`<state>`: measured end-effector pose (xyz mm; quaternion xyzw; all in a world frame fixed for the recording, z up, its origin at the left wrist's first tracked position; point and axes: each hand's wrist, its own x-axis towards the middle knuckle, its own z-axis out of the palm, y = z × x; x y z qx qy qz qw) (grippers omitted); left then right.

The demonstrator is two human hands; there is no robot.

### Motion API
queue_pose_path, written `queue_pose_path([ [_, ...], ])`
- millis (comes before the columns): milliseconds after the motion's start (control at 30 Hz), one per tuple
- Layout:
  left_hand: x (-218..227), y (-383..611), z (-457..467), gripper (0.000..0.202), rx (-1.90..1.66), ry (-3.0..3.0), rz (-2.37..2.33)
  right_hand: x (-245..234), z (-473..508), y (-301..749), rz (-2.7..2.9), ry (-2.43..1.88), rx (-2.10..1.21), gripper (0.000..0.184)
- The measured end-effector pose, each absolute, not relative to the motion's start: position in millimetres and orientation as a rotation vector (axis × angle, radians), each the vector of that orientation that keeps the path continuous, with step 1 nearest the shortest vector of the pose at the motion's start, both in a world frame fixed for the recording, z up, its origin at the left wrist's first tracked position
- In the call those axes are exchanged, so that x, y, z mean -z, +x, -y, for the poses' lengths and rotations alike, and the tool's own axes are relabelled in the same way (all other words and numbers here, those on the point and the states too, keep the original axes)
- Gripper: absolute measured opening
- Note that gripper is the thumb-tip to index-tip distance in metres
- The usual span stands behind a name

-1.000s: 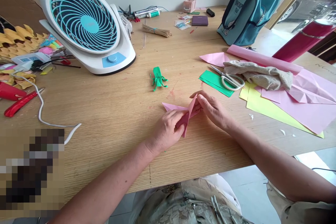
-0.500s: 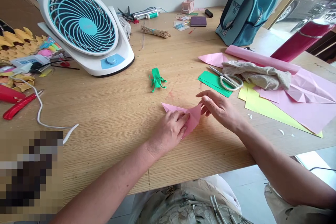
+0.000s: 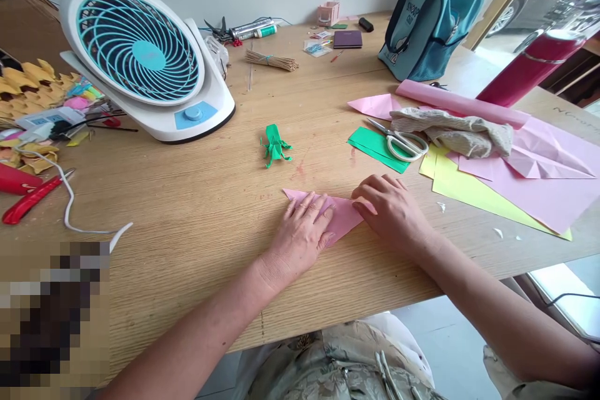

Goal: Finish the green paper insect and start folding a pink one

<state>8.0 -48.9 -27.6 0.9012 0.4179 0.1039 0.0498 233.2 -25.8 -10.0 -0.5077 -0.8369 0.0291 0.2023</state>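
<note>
A folded pink paper (image 3: 344, 212) lies flat on the wooden table (image 3: 197, 200) in front of me. My left hand (image 3: 300, 234) rests on its left part with the fingers stretched out flat. My right hand (image 3: 391, 209) presses down on its right end, fingers bent with the tips on the paper. A small green origami figure (image 3: 274, 145) stands a little beyond the pink paper, touched by neither hand.
A white and teal desk fan (image 3: 140, 59) stands at the back left. Scissors (image 3: 400, 140) lie on green paper, beside a crumpled cloth (image 3: 452, 128), pink and yellow sheets (image 3: 525, 181), a teal bag (image 3: 429, 22) and a red bottle (image 3: 529, 69). A white cable (image 3: 70, 200) and red tools lie left.
The raised pink flap has been laid down flat. My right hand has come down onto the paper and my left fingers have spread over it.
</note>
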Motion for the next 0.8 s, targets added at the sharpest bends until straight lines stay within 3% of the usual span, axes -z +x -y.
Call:
queue_pose_path([
  [233,17.0,16.5,64.3,0.062,-0.202,2.677,-1.53,16.0,36.7,220.9,2.587,-1.011,-0.086,0.027],
  [633,26.1,2.3,56.4,0.084,-0.13,2.711,-1.212,22.0,20.5,231.7,2.299,-1.419,-0.189,0.033],
  [800,22.9,2.7,56.8,0.084,-0.109,2.697,-1.217,25.5,10.0,234.6,1.877,-1.524,-0.48,0.041],
])
